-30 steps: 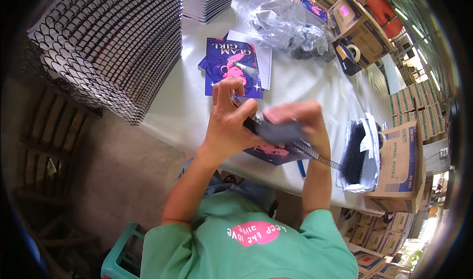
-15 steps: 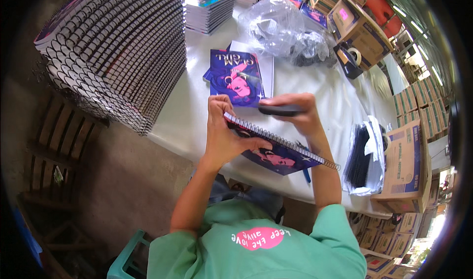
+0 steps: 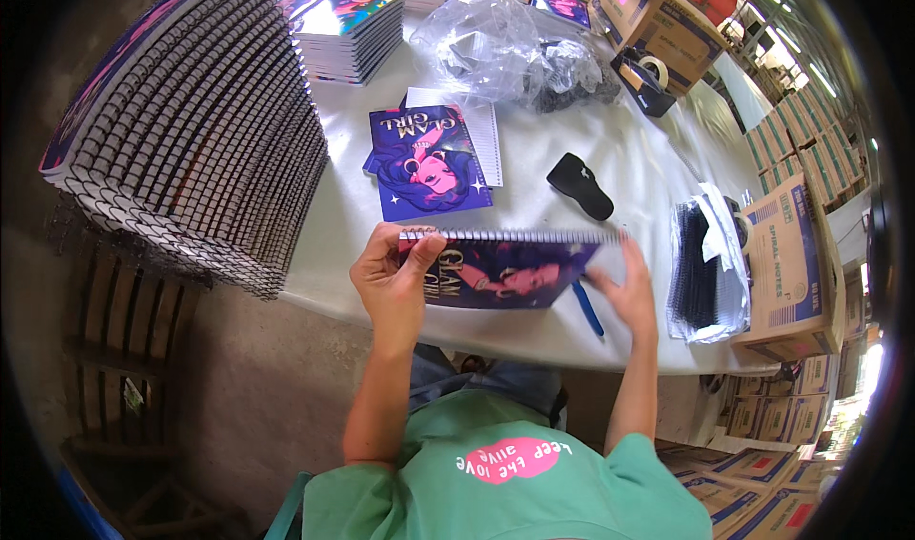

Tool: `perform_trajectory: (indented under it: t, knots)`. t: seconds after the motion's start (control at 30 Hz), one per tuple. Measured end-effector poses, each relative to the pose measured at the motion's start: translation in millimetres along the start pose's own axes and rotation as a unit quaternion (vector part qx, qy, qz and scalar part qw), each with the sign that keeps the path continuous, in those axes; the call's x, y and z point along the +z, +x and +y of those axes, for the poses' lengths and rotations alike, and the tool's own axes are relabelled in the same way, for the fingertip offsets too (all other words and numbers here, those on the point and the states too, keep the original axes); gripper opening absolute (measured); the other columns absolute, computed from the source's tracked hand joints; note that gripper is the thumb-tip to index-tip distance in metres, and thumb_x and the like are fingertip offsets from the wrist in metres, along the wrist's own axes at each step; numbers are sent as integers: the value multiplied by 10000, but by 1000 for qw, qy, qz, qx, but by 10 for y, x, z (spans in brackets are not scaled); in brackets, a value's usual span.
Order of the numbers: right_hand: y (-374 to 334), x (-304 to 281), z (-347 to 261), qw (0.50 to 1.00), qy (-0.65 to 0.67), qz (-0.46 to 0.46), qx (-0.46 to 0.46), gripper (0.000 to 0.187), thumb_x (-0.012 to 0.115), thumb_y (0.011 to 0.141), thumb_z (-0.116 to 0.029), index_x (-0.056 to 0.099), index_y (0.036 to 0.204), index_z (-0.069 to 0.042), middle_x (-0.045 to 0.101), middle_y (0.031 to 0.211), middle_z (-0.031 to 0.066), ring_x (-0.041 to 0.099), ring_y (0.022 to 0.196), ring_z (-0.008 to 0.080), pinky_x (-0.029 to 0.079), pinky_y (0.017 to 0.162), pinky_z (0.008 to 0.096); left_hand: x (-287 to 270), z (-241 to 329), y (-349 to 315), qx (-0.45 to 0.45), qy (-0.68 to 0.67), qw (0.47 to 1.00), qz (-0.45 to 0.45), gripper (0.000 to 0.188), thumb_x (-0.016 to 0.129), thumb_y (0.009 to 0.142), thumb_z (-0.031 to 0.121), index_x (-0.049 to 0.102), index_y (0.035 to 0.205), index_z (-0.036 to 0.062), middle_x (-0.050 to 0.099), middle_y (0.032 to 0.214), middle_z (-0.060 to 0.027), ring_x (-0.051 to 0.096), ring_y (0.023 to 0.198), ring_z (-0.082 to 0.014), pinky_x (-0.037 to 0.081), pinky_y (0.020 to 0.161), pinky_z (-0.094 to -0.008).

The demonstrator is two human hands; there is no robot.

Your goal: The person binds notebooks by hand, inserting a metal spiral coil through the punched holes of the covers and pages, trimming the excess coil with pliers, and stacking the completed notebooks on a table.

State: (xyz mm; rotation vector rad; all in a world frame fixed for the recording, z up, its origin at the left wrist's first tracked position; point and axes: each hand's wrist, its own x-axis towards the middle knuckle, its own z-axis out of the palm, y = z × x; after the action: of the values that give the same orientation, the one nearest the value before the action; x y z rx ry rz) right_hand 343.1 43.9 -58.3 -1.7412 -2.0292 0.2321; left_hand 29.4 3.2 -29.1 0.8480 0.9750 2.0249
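- Down on the white plastic-looking table cover [image 3: 529,202] now rests the flat black waisted tool [image 3: 579,185] that the person's right hand [image 3: 633,297] gripped half a second ago; the purple spiral-bound notebook [image 3: 496,275] has swung nearly level.
- That notebook is held up at the table's near edge, its wire coil along the upper side; the left hand [image 3: 393,278] pinches its left end, thumb over the cover.
- The right hand is loosely spread at the other end, thumb and fingers apart; blur hides whether a fingertip touches.
- Containers: one crumpled clear plastic bag [image 3: 481,49] with dark stuff bunched in its right part, too jumbled to make out; one torn white wrapper [image 3: 734,304] holding a bundle of fine black coils [image 3: 693,268]; beside it, a brown-and-blue cardboard carton [image 3: 796,254], insides hidden from me, with a similar one farther back.
- One black tape dispenser [image 3: 648,84] carries a single pale roll.
- Textures: glossy purple loose cover [image 3: 429,163] over a hole-punched white sheet [image 3: 488,149]; ridged wire rows on the tall notebook stack [image 3: 200,130] at left, too many to count.
- One slim blue tool [image 3: 588,309] lies between the notebook and the right forearm.
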Motion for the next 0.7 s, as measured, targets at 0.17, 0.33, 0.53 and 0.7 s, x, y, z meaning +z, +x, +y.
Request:
perform_trajectory:
  t: [0.17,0.33,0.53,0.7]
  knots:
    - [-687,189,-240,992,-115,2,41,578,558,879,-375,409,1364,-97,412,1341,111,368,1209,325,264,1016,477,224,56,-107,104,111,988,-23,300,753,717,-8,691,1006,39,500,743,12,473,665,-63,381,589,-185]
    - [-561,-154,-889,968,241,64,19,463,556,898,-260,463,1331,-124,489,1150,109,460,1006,272,348,920,374,247,26,-177,257,283,924,-9,360,729,704,-49,691,1046,58,520,771,-4,484,674,-81,391,604,-197]
    - [-386,-522,-1693,970,120,69,-201,482,696,778,-235,576,1245,-242,459,1099,120,462,1002,288,331,909,427,243,58,-190,306,332,892,-15,403,717,694,-71,685,1070,70,507,754,1,470,663,-82,392,583,-209]
    - [-336,-519,-1786,972,100,33,-212,458,681,793,-244,578,1239,-250,479,1097,107,471,1011,268,344,896,422,267,121,-180,343,349,872,-30,447,702,653,-104,686,1067,63,507,737,5,464,650,-98,393,579,-219]
